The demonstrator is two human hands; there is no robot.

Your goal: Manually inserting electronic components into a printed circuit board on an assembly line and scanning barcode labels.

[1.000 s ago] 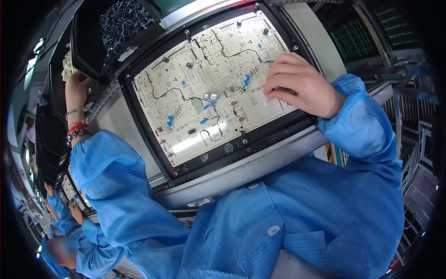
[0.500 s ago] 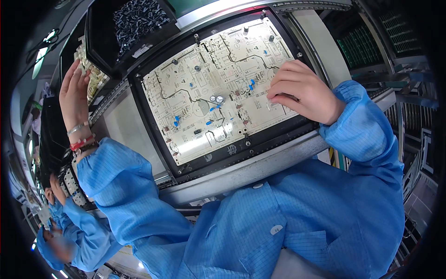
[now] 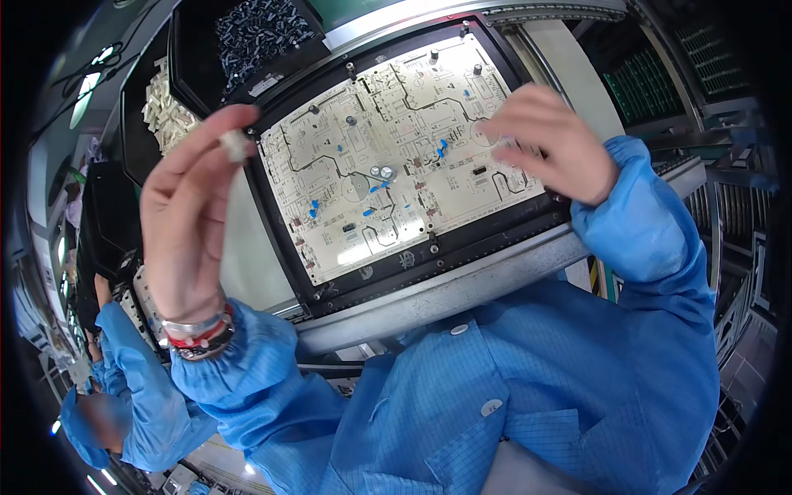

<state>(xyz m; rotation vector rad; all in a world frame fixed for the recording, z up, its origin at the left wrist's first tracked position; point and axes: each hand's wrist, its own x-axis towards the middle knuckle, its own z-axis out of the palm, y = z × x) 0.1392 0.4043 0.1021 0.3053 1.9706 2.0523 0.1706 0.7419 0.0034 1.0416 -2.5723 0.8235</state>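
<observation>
My left hand (image 3: pixel 194 206) is raised beside the left edge of the black frame, its thumb and fingertips pinched on a small white connector (image 3: pixel 233 146), slightly blurred by motion. My right hand (image 3: pixel 557 144) hovers over the right part of a pale circuit board (image 3: pixel 388 214); its curled fingers are smeared, and whether they hold anything cannot be made out. On the board stand several blue parts (image 3: pixel 443 148), two silver-topped round capacitors (image 3: pixel 382 172) and small black parts (image 3: pixel 480 171). The board sits in a black frame (image 3: pixel 375 279) with upright pins.
A black bin of white connectors (image 3: pixel 165 111) stands at the upper left. Beside it is another bin of small dark parts (image 3: pixel 260 41). A metal rail (image 3: pixel 437 285) runs along the near side. At the lower left, a co-worker in blue (image 3: pixel 153 388) is busy.
My left hand has come away from the white connector bin, moving right and nearer with a connector in its fingers. My right hand has lifted slightly up and away from the board's near right area.
</observation>
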